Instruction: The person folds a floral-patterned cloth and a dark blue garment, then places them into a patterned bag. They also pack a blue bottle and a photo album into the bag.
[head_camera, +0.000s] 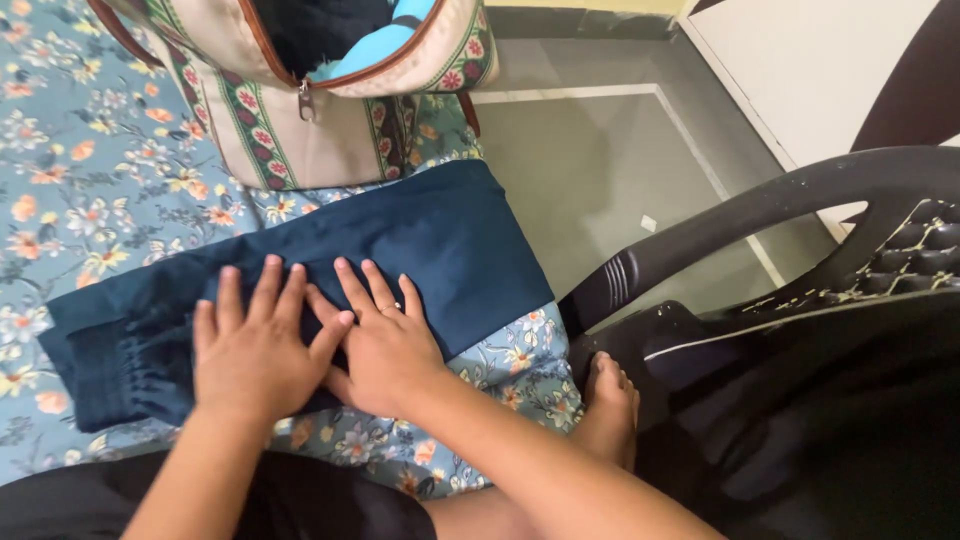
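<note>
While the folded dark blue garment (300, 285) lay lengthwise along the bed's (90, 170) right edge, you pressed your left hand (255, 350) and right hand (385, 350) flat on it, fingers spread, side by side at mid-length, elastic cuff leftward

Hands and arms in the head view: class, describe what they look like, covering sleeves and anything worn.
Both forearms are bare, with no sleeves in view. The left hand wears nothing on its fingers or wrist. The right hand has a thin ring on one finger. No watch, bracelet or glove shows on either arm. The fingernails look short and unpainted.
</note>
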